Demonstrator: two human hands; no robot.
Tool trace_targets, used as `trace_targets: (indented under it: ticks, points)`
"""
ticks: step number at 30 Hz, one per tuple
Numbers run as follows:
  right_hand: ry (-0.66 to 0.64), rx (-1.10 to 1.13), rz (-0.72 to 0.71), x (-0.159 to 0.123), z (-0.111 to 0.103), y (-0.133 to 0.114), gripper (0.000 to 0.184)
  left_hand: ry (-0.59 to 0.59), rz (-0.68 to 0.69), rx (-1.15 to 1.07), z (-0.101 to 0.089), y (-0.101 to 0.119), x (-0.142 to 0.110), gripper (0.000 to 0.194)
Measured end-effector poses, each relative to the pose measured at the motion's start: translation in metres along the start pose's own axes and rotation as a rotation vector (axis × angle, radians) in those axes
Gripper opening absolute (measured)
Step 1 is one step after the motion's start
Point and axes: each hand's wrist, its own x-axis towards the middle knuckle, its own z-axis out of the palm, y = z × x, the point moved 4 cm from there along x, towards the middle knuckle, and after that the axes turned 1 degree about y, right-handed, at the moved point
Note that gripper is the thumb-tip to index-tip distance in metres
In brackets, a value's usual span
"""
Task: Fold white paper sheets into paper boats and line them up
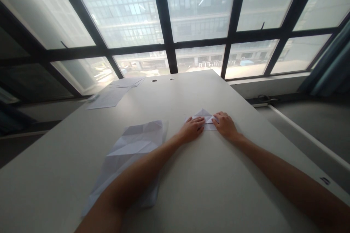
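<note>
A small sheet of white paper (210, 126), folded to a pointed peak at its far side, lies on the table between my two hands. My left hand (193, 127) covers its left part, fingers bent and pressing onto it. At the right edge, my right hand (224, 123) grips the same folded paper, thumb and curled fingers against it. The hands hide both sides of the paper, and a horizontal fold line shows in the gap between them. Under and beside my left forearm lies a larger creased white sheet (142, 134).
The white table (186, 94) reaches toward tall dark-framed windows. More white papers (109, 98) lie at its far left, with two round holes near the far edge. A small dark mark or label (325, 180) sits near the right edge. Blue curtains (328, 69) hang at right.
</note>
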Motion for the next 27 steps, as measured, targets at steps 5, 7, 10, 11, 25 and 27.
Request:
trace_targets:
  ticks: [5, 7, 10, 11, 25, 27]
  points:
    - [0.002, -0.012, -0.002, -0.0003, 0.0003, -0.0002, 0.022, 0.002, 0.008, 0.009, -0.0001, 0.0000, -0.0004, 0.043]
    - [0.003, -0.013, -0.004, -0.0003, 0.0004, -0.0003, 0.022, 0.001, 0.009, 0.009, -0.0004, 0.0002, -0.0003, 0.043]
    - [-0.001, -0.007, -0.005, -0.0001, 0.0008, 0.0000, 0.022, -0.003, 0.010, 0.008, -0.0008, 0.0007, 0.0000, 0.043]
    - [-0.004, -0.005, -0.005, 0.0000, 0.0011, 0.0002, 0.022, -0.004, 0.009, 0.008, -0.0008, 0.0008, 0.0000, 0.043]
    - [-0.028, 0.065, -0.098, -0.0003, 0.0007, -0.0067, 0.025, 0.008, 0.025, -0.015, -0.0021, 0.0013, -0.0007, 0.042]
    - [-0.035, 0.072, -0.104, -0.0009, 0.0012, -0.0070, 0.027, 0.005, 0.022, -0.016, -0.0019, 0.0013, -0.0005, 0.042]
